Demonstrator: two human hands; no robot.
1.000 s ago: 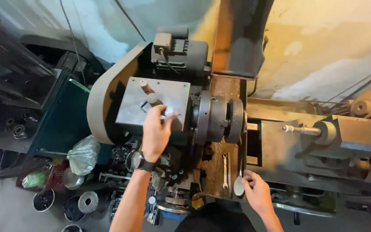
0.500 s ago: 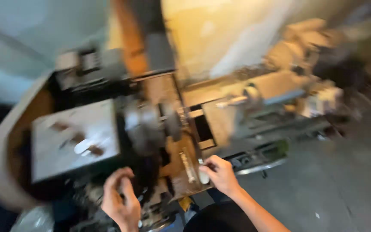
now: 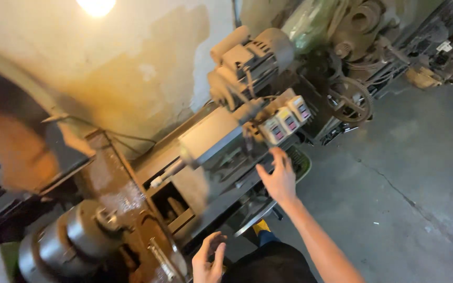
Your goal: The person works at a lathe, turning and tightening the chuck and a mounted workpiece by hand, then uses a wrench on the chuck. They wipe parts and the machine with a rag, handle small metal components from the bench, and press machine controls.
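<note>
My right hand [image 3: 278, 178] is stretched out with fingers spread, just below a row of three switch boxes [image 3: 286, 122] mounted on the lathe [image 3: 205, 141]. It holds nothing. My left hand [image 3: 209, 257] hovers low at the bottom of the view, fingers apart and empty, next to the rusty lathe bed [image 3: 155, 246]. The round chuck [image 3: 69, 238] sits at the lower left. An electric motor [image 3: 250, 57] stands above the switch boxes.
A plastered wall [image 3: 132, 68] with a bright lamp [image 3: 96, 6] rises behind the lathe. More machinery with pulleys and a gear wheel [image 3: 351, 99] stands at the upper right. Cracked concrete floor [image 3: 410, 183] spreads to the right.
The view has swung right along the lathe. My right hand left the bed and reached up toward the switch boxes. My left hand dropped from the headstock to the bottom edge.
</note>
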